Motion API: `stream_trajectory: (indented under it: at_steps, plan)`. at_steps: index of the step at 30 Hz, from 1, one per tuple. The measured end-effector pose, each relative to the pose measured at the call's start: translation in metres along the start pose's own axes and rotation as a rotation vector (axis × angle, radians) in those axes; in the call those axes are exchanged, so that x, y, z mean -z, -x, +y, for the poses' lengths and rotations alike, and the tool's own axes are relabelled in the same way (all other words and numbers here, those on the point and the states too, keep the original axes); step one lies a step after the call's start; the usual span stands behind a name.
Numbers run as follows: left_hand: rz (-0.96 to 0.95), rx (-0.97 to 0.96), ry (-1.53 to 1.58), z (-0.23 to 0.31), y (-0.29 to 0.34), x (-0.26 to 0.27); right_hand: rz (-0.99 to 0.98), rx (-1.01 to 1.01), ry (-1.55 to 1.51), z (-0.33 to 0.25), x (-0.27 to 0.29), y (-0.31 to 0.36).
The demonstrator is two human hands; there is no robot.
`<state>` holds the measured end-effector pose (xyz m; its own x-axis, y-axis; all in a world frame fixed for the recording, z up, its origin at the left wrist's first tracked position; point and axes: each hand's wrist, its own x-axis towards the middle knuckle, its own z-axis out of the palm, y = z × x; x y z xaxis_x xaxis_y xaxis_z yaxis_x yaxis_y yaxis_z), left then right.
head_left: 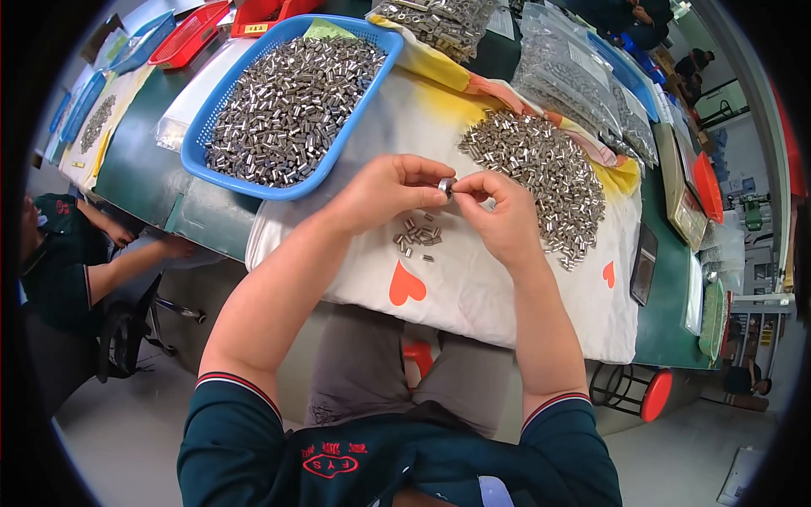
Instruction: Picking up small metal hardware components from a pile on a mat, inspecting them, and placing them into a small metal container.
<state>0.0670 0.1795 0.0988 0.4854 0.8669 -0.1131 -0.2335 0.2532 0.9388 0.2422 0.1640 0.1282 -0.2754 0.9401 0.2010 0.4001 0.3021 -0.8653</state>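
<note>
Over the white cloth [355, 279], my left hand [390, 188] pinches a small shiny metal ring [446, 186] between thumb and fingers. My right hand [505, 215] meets it there, thumb and forefinger closed together at the ring's right side; whatever lies between those fingertips is too small to make out. Below both hands lies a little group of short metal cylinders [414, 233]. A large heap of similar cylinders [541, 169] spreads behind and right of my right hand. Beyond my left hand, a blue plastic basket [193, 135] is filled with darker metal cylinders [291, 110].
Bags of metal parts [562, 63] line the back of the green table [135, 186]. A phone [644, 264] and a scale [677, 190] are at the right. Red trays [187, 38] stand far left. Another person [59, 253] sits at the left; a red stool [656, 395] is lower right.
</note>
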Motion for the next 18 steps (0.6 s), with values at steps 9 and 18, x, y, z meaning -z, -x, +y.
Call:
stream_trajectory:
  at_steps: [9,18]
  plan:
    - [0.065,-0.004,-0.117,-0.003,0.0,-0.005,0.096,0.279,0.441,0.006,-0.004,0.005]
    - [0.03,0.003,-0.144,-0.001,0.0,-0.004,0.084,-0.065,0.11,0.009,0.015,-0.005]
